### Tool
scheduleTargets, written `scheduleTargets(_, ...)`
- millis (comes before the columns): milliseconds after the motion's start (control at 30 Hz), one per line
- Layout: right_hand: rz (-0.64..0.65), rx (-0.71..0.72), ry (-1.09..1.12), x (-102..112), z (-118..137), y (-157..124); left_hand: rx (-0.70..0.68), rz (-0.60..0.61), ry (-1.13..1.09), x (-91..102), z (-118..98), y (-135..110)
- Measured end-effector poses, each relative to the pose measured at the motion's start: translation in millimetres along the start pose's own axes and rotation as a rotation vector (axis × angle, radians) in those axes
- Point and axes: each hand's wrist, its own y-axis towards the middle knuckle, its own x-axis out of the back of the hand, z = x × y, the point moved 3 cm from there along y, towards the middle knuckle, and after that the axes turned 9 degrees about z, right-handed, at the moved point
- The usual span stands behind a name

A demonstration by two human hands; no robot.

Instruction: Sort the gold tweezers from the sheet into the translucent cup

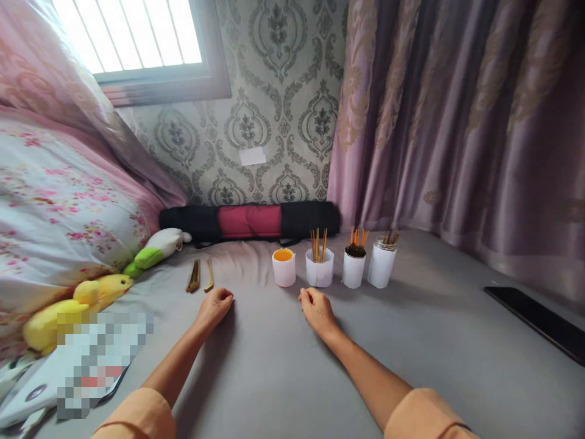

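My left hand (214,306) rests on the grey bedsheet (274,366) with its fingers curled under, holding nothing I can see. Just beyond it lie thin brown and yellow sticks (198,276). My right hand (316,309) rests likewise, fingers curled, close in front of a row of white paper-wrapped cups. The left cup (284,267) has an orange top. The second cup (319,266) holds several upright sticks. The third cup (354,264) and a fourth cup (382,261) also hold sticks.
A black and red rolled bag (249,221) lies against the patterned wall. A floral pillow (59,207), a yellow plush toy (82,305) and a white-green plush toy (158,247) are at the left. Purple curtains (457,122) hang right; a dark flat object (539,320) lies right.
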Motion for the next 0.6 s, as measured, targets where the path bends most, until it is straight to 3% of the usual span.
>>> scheduleTargets(600,0.000,0.005,-0.014,1,2,0,0.073,-0.091,0.225,23.1,17,24)
